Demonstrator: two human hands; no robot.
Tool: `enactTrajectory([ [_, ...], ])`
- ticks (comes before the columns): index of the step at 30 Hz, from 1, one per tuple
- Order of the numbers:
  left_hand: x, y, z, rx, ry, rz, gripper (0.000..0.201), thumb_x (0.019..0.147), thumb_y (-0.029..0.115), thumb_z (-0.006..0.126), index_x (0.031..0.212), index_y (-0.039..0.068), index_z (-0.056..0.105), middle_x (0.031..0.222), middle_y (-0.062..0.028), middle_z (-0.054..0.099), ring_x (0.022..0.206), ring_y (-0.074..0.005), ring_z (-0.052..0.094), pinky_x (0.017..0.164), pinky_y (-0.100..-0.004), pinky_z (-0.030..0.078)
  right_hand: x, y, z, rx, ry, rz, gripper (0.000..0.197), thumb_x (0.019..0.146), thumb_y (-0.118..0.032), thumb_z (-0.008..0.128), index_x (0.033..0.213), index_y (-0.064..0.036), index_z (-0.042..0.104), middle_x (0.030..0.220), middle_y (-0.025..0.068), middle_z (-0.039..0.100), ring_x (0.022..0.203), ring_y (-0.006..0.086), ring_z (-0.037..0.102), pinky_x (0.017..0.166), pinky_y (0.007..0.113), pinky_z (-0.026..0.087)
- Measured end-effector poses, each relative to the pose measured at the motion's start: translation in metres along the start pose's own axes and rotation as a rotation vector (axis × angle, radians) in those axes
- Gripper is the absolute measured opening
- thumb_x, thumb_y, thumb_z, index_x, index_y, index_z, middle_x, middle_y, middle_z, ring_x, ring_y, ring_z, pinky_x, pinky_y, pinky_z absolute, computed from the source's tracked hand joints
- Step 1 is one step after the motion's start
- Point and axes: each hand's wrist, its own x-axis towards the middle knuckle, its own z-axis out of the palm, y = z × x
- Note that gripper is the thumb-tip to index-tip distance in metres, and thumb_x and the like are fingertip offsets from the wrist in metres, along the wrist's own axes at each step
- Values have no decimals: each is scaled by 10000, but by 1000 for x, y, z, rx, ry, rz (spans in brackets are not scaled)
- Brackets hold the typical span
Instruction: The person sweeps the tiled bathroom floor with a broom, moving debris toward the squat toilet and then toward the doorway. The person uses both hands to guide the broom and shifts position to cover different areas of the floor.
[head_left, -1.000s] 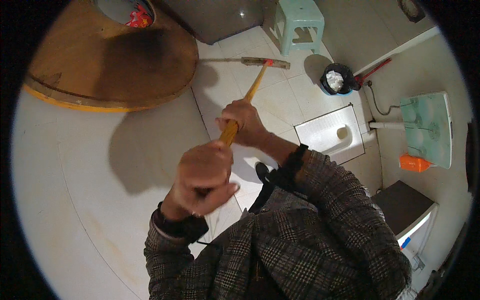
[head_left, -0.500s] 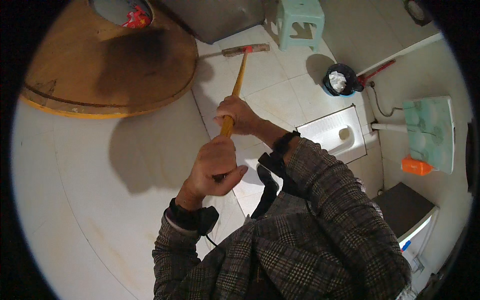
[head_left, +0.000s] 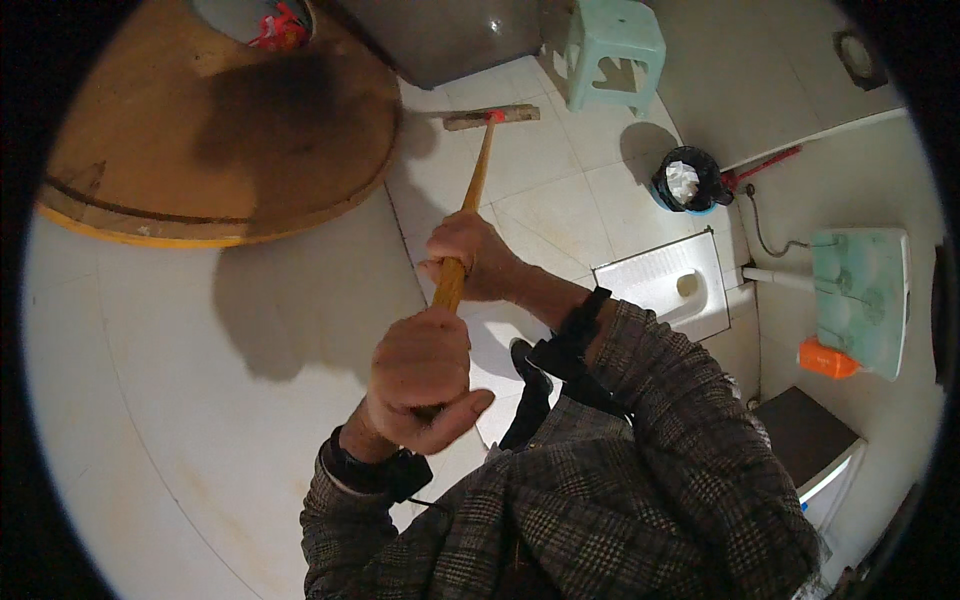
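Both my hands grip the yellow wooden handle (head_left: 478, 175) of what looks like a floor squeegee. Its narrow, grimy bar head (head_left: 518, 114) lies crosswise on the pale tiles at the far end, joined by a red socket. My right hand (head_left: 472, 255) wraps round the middle part of the handle. Nearer to me, my left hand (head_left: 422, 375) closes over the upper end, thumb lying to the right. The handle slants away from my body, and its end is hidden in my left fist.
Left is a large round wooden board (head_left: 230, 190). A pale green stool (head_left: 615, 50) and a black-lined bin (head_left: 690, 180) with white paper stand far right. Nearer are a white squat toilet (head_left: 650, 270), a green cistern (head_left: 862, 300) on the wall, and a dark-topped cabinet (head_left: 808, 430).
My left hand has drawn nearer to my body, and my right hand slightly so. The squeegee head stays at about the same floor spot while the whole view shifts a little.
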Motion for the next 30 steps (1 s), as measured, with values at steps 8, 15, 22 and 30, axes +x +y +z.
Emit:
enactTrajectory([
  [8,12,-48,1,222,86,-67,332,715,-31,694,546,59,422,546,-62,416,509,-283,426,552,-388,349,19,45,-6,9,-81,186,236,742,-239,758,663,-97,587,725,91,616,755,358,601,701,471,447],
  [15,-18,-33,-14,208,65,-123,339,714,-24,713,540,72,438,547,-61,442,524,-275,471,611,-379,410,18,35,22,4,32,17,256,758,-242,730,661,-94,546,683,100,568,720,355,576,689,464,428],
  [22,-43,-86,-35,269,105,-123,343,744,-25,713,575,60,428,574,-70,422,579,-277,455,770,-395,486,32,87,50,55,64,-71,236,734,-204,763,655,-103,565,658,89,563,695,347,572,710,456,430],
  [30,-74,-64,-52,235,180,-186,295,732,-41,689,580,64,459,587,-71,462,584,-288,475,711,-397,445,42,71,93,13,-123,5,226,722,-210,751,641,-111,564,666,91,566,721,343,575,736,462,426],
])
